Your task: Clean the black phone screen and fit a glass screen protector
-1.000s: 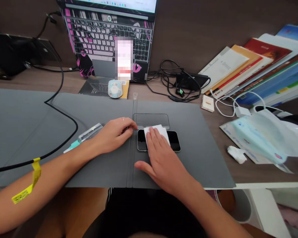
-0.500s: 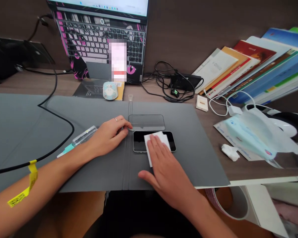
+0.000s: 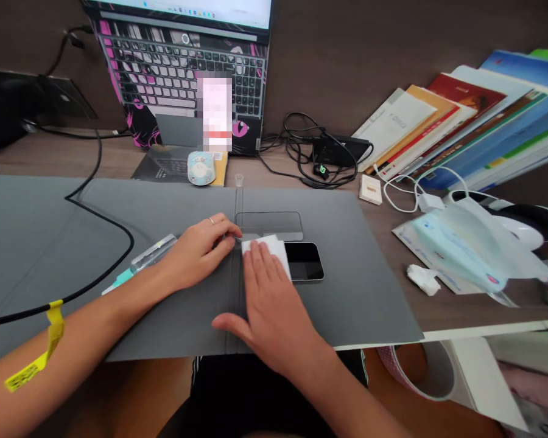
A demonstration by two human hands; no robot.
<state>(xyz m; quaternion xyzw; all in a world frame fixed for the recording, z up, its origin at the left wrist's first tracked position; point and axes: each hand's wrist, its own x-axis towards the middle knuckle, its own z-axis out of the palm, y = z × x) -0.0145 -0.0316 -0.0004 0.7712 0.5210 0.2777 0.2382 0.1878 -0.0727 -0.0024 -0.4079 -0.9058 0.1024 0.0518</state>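
Note:
A phone with a black screen [image 3: 307, 261] lies flat on the grey desk mat [image 3: 347, 304]. My right hand [image 3: 270, 298] presses a folded white wipe [image 3: 277, 249] onto the phone's left part, fingers stretched flat and thumb spread to the left. Just beyond the phone lies a clear, dark-edged screen protector [image 3: 269, 225]. My left hand [image 3: 210, 246] rests on the mat with loosely bent fingers, thumb apart from the index finger. Its fingertips are by the protector's lower left corner; whether they touch it I cannot tell. Beside the left forearm lies a clear tube with a teal end [image 3: 150, 254].
A laptop [image 3: 182, 79] stands at the back, a pale blue mouse [image 3: 201, 168] before it. Tangled black cables [image 3: 322, 158] and leaning books [image 3: 452, 121] are behind right. A crumpled tissue [image 3: 424, 280] and a wipes packet [image 3: 456, 249] lie right. A black cable [image 3: 119, 225] crosses the left side.
My right hand has slid the wipe left across the phone, uncovering the screen's right part. My left hand stays in place beside the screen protector. The camera view has shifted slightly.

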